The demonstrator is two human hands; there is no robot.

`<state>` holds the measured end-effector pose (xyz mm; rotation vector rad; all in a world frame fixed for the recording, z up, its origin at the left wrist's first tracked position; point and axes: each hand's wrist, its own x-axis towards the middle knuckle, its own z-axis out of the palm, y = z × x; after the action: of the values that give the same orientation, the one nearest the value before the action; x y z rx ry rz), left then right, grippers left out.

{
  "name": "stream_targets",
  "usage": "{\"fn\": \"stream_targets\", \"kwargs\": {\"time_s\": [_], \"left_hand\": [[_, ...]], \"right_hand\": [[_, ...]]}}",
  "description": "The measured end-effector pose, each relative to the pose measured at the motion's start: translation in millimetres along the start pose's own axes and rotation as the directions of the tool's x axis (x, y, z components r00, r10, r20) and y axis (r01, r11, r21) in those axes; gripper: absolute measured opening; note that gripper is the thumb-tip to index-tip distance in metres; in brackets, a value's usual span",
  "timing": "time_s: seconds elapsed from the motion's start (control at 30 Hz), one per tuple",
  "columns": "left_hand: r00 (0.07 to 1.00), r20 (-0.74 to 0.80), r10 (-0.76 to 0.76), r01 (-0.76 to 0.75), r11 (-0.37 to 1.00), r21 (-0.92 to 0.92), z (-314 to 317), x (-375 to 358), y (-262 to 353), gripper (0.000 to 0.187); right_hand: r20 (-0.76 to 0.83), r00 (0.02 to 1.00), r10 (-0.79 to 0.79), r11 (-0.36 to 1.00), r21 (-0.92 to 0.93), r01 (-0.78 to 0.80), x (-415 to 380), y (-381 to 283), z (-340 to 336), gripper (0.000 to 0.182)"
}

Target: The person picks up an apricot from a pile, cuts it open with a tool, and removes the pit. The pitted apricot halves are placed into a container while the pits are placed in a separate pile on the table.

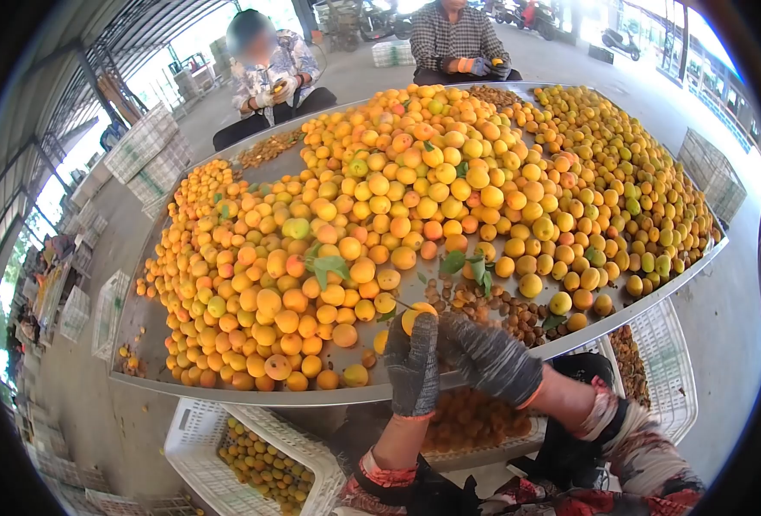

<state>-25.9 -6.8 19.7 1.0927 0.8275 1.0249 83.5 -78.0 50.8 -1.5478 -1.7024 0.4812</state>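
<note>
Both my hands wear dark grey knit gloves and meet at the near edge of a metal table (pixel 311 397) heaped with orange and yellow fruit (pixel 397 185). My left hand (pixel 412 361) is closed around one yellow-orange fruit (pixel 418 319), which shows above its fingertips. Beside it, touching or nearly so, is my right hand (pixel 490 357), its fingers bent inward; what it grips is hidden. A thin dark stick-like thing (pixel 403 302) points from the fruit up to the left. Brown pits (pixel 496 310) and green leaves (pixel 329 265) lie just beyond my hands.
Across the table sit a person in a patterned top (pixel 264 73) and a person in a checked shirt (pixel 456 39), both gloved. Below the near edge are a white crate of fruit (pixel 193 439) and a white crate (pixel 673 370) beside brown pits. Crates (pixel 144 142) are stacked at left.
</note>
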Motion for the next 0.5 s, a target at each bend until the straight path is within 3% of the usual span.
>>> {"fn": "stream_targets", "kwargs": {"time_s": [0.07,0.13,0.2,0.23,0.27,0.3,0.33,0.37,0.4,0.5], "left_hand": [[1.0,-0.023,0.006,-0.006,1.0,-0.002,0.7,1.8,1.2,0.03],[0.997,0.067,-0.028,0.033,0.996,-0.081,-0.8,4.4,-1.5,0.03],[0.999,0.048,0.018,-0.019,1.0,0.014,-5.0,7.6,-6.5,0.03],[0.998,0.033,0.062,-0.065,0.992,0.108,-7.6,8.3,-9.0,0.03],[0.998,0.028,0.064,-0.067,0.992,0.109,-10.2,8.4,-10.6,0.03],[0.993,0.024,0.117,-0.119,0.988,0.098,-12.3,7.9,-12.2,0.029],[0.985,0.023,0.169,-0.171,0.981,0.087,-13.0,7.1,-13.0,0.029],[0.985,0.028,0.169,-0.171,0.982,0.085,-12.5,5.2,-10.6,0.029],[0.989,0.058,0.134,-0.137,0.989,0.055,-11.6,2.6,-6.2,0.029],[0.992,0.107,0.068,-0.072,0.997,0.033,-8.6,-0.2,-6.6,0.031]], "right_hand": [[-0.051,0.996,0.078,0.997,0.02,-0.077,-5.7,2.1,20.7,0.039],[-0.104,0.982,0.157,0.987,0.045,-0.153,-14.1,23.4,48.9,0.039],[-0.114,0.973,0.203,0.83,0.547,-0.109,-17.5,62.6,78.5,0.053],[-0.112,0.973,0.2,0.83,0.548,-0.107,-16.0,53.9,71.1,0.053],[0.034,0.958,0.284,0.477,0.862,-0.172,-13.4,37.1,55.9,0.045],[0.203,0.934,0.293,0.015,0.976,-0.217,-10.1,25.3,43.3,0.038],[0.203,0.934,0.293,0.015,0.976,-0.217,-7.7,24.3,32.2,0.038],[0.134,0.978,0.161,0.574,0.793,-0.203,-7.7,26.7,18.7,0.038],[0.149,0.989,0.01,0.935,0.349,-0.062,-9.4,26.3,10.1,0.037],[0.114,0.983,0.146,0.863,0.471,-0.183,-13.2,14.8,2.9,0.035]]}}
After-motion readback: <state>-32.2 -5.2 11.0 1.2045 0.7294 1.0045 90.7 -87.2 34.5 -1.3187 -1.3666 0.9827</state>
